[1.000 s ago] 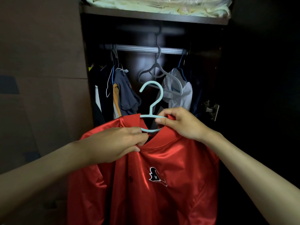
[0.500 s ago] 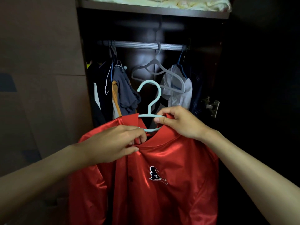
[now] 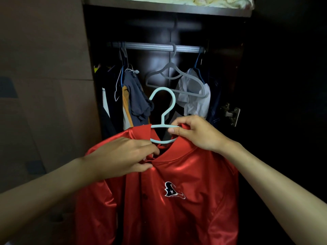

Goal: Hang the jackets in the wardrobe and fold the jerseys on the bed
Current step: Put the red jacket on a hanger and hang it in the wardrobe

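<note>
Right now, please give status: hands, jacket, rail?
Left hand grips jacket collar; right hand pinches hanger. Hook below rail, not on. Grey hanger occupies middle of rail.

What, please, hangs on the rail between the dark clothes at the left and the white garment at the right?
In the head view, an empty grey hanger hangs from the rail there.

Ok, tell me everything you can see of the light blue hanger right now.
The light blue hanger looks like smooth plastic, with a rounded open hook on a thin neck. Below the neck a straight bar and a curved lower bar show; its shoulders are hidden inside the red jacket, whose collar drapes over it. It stands upright in front of the open wardrobe, below the rail, not hooked on. The right hand pinches its bar and the collar; the left hand grips the collar beside it.
</note>
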